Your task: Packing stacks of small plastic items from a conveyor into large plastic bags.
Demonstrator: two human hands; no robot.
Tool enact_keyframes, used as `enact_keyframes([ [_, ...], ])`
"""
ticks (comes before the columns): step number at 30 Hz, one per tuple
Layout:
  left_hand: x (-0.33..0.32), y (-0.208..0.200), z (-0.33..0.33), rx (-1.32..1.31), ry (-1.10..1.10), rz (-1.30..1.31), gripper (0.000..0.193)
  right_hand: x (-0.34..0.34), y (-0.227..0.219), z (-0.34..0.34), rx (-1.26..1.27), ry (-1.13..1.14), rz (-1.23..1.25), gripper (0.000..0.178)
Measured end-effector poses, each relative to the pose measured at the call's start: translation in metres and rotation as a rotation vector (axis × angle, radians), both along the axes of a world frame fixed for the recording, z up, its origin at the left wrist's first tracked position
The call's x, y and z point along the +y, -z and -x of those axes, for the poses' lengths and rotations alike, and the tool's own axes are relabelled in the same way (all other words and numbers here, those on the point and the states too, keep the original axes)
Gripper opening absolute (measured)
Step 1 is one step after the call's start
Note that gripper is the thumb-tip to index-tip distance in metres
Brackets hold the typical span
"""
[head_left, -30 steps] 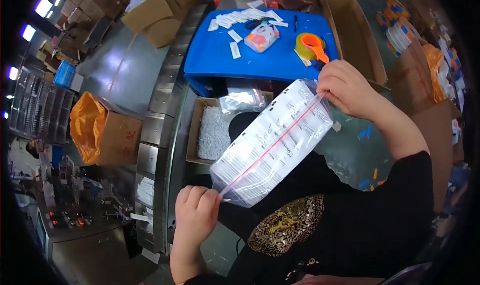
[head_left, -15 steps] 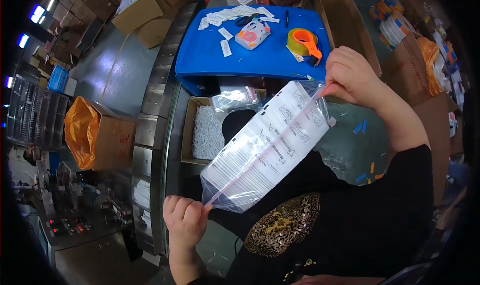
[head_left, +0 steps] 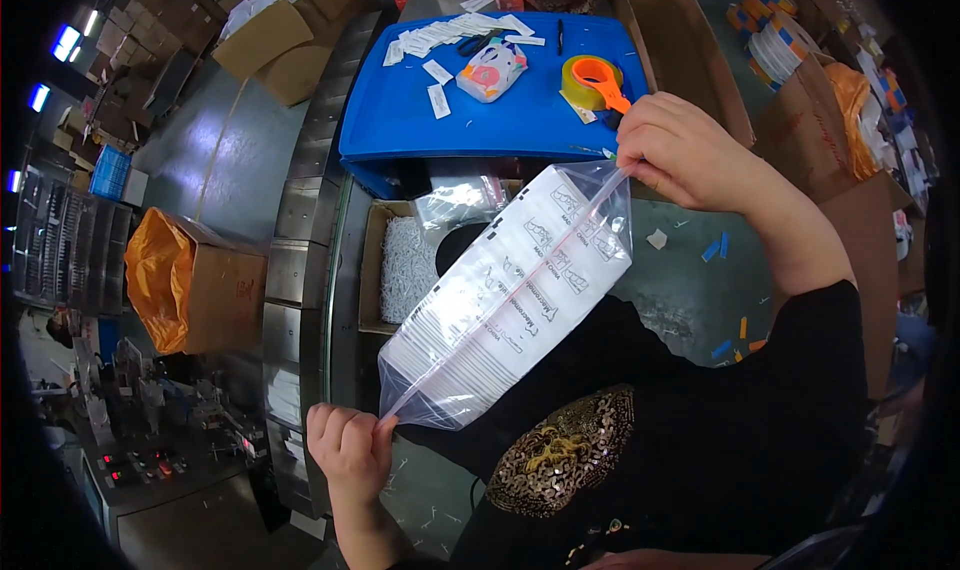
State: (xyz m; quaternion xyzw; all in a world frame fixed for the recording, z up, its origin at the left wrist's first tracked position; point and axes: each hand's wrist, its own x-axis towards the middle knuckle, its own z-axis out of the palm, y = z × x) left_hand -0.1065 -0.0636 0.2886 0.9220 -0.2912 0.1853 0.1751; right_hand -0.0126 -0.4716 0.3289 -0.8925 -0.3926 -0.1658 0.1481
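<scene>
A clear plastic zip bag [head_left: 430, 398] is stretched taut between my two hands, slanting from lower left to upper right above my lap. Inside lies a stack of white printed packets [head_left: 540, 260] with black drawings and lines of text. A pinkish seal strip [head_left: 480, 320] runs lengthwise across the bag. My left hand [head_left: 352, 448] is closed, pinching the bag's lower-left end between thumb and fingers. At the upper-right end my right hand [head_left: 676, 152] is closed on the other corner, beside the blue table's near edge.
The blue table [head_left: 400, 120] holds white slips [head_left: 440, 36], a tape dispenser [head_left: 592, 82], scissors [head_left: 478, 44] and a wrapped roll [head_left: 492, 72]. Beneath it stands a carton of white sachets [head_left: 405, 270]. A metal conveyor [head_left: 298, 230] runs along the left, beside an orange-lined carton [head_left: 228, 285].
Both hands have shifted slightly left with the bag, still pulled tight between them. The surroundings have moved a little left in the view too.
</scene>
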Motion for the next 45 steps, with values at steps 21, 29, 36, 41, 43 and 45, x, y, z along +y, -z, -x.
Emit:
enact_keyframes([
  [21,0.001,-0.008,0.004,0.020,0.048,0.004,0.024,0.010,-0.012,0.005,0.072,-0.152,-0.006,0.014],
  [29,0.007,-0.002,0.005,-0.011,-0.005,-0.005,0.024,0.010,-0.001,0.001,0.003,-0.077,0.059,0.016],
  [36,0.006,-0.002,0.002,-0.012,0.013,0.012,0.025,-0.001,-0.001,-0.001,-0.030,-0.017,-0.006,0.016],
  [41,0.008,0.000,0.000,-0.008,0.006,0.030,0.024,-0.005,0.005,-0.003,-0.040,0.036,-0.056,0.014],
  [43,0.011,0.010,-0.005,-0.053,-0.011,0.116,0.029,-0.008,0.012,-0.003,0.002,0.048,-0.098,0.013],
  [45,0.009,0.027,-0.010,-0.003,0.067,0.506,0.033,-0.009,0.025,-0.003,0.047,0.048,-0.146,0.011],
])
